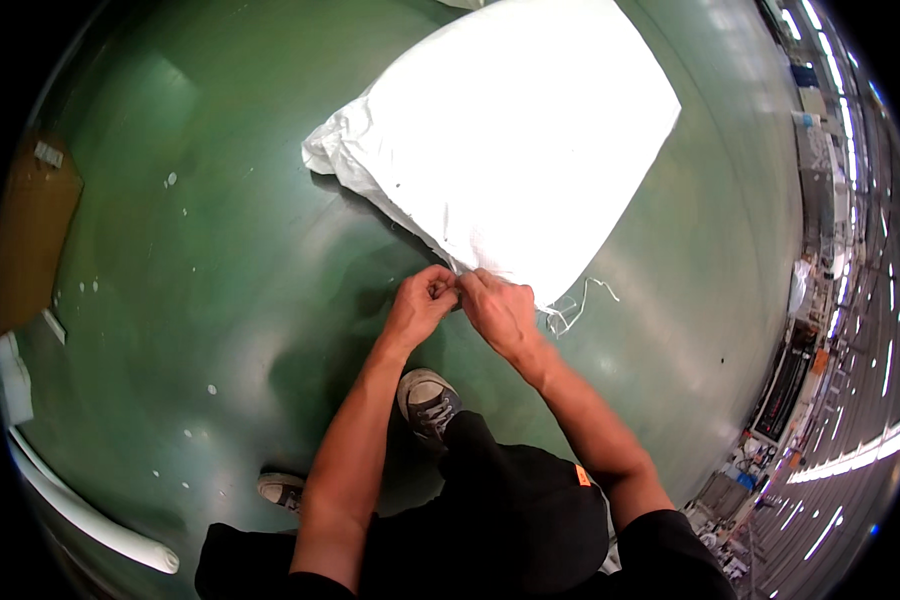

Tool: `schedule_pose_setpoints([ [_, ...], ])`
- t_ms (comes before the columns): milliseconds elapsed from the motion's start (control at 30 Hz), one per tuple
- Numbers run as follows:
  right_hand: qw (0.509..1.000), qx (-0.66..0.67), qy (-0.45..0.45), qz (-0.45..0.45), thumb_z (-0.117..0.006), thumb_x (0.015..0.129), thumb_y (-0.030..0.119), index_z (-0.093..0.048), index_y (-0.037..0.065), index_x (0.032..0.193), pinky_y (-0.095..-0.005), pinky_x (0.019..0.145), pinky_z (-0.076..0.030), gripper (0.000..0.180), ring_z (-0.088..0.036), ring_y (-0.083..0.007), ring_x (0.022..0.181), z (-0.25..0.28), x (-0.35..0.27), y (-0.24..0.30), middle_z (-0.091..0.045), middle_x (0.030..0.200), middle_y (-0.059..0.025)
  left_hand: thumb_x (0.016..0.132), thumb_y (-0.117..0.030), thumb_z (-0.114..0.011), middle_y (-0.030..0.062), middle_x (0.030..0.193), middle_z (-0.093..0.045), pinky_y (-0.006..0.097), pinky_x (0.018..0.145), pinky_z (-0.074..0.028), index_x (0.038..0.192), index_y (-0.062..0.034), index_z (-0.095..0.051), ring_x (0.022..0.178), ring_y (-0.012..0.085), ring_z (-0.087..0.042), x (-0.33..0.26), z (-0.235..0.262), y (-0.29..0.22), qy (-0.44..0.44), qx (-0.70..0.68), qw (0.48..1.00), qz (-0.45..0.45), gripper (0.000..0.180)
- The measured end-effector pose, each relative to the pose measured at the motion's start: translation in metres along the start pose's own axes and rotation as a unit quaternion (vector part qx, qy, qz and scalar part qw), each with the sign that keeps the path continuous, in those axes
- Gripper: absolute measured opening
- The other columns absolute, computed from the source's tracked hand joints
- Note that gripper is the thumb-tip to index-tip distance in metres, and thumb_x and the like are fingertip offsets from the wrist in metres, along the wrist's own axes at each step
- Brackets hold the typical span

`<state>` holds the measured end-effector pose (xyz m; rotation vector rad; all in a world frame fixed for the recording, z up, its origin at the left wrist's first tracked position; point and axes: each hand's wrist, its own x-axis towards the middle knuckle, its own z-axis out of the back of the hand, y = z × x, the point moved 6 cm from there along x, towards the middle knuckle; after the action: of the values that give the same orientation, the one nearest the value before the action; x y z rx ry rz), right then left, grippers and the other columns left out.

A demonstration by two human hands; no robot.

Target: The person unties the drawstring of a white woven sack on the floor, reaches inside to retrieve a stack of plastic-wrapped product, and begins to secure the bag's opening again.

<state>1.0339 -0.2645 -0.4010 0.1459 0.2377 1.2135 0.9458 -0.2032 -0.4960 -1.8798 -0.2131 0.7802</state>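
A large white woven sack (510,140), full and lying flat, rests on the green floor (220,280). My left hand (422,303) and my right hand (500,310) meet at the sack's near edge, fingers pinched together on the sewn seam there. Loose white threads (580,305) trail from that edge just right of my right hand. What exactly sits between my fingertips is too small to tell apart from the seam.
My two grey sneakers (428,400) stand on the floor below my hands. A brown cardboard piece (30,230) lies at the far left, a white pipe (90,520) at the lower left. Shelves and equipment (800,370) line the right side.
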Motion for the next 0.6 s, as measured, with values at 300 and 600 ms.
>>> schedule_pose_setpoints([
  [300,0.998,-0.028,0.05,-0.016,-0.056,0.088,0.017,-0.057,0.007,0.087,-0.0467,0.052,-0.049,0.01,-0.064,-0.0349,0.065,0.004,0.016,0.01,-0.065,0.077,-0.0125,0.085,-0.005,-0.064,-0.0001,0.067,-0.056,0.026,0.058,-0.044,0.091,0.0009,-0.06,0.062,0.0066,-0.049,0.001,0.006,-0.009,0.011,0.063,0.998,-0.029,0.009],
  [600,0.982,0.03,0.094,-0.162,-0.059,0.083,0.019,-0.064,0.005,0.084,-0.0478,0.067,-0.05,0.015,-0.065,-0.0402,0.075,0.009,0.013,0.006,-0.067,0.077,-0.0185,0.076,-0.005,-0.069,0.0083,0.084,-0.058,0.04,0.068,-0.051,0.09,-0.0043,-0.055,0.082,0.0297,-0.061,-0.025,-0.002,-0.036,-0.091,0.229,0.92,-0.304,0.02],
])
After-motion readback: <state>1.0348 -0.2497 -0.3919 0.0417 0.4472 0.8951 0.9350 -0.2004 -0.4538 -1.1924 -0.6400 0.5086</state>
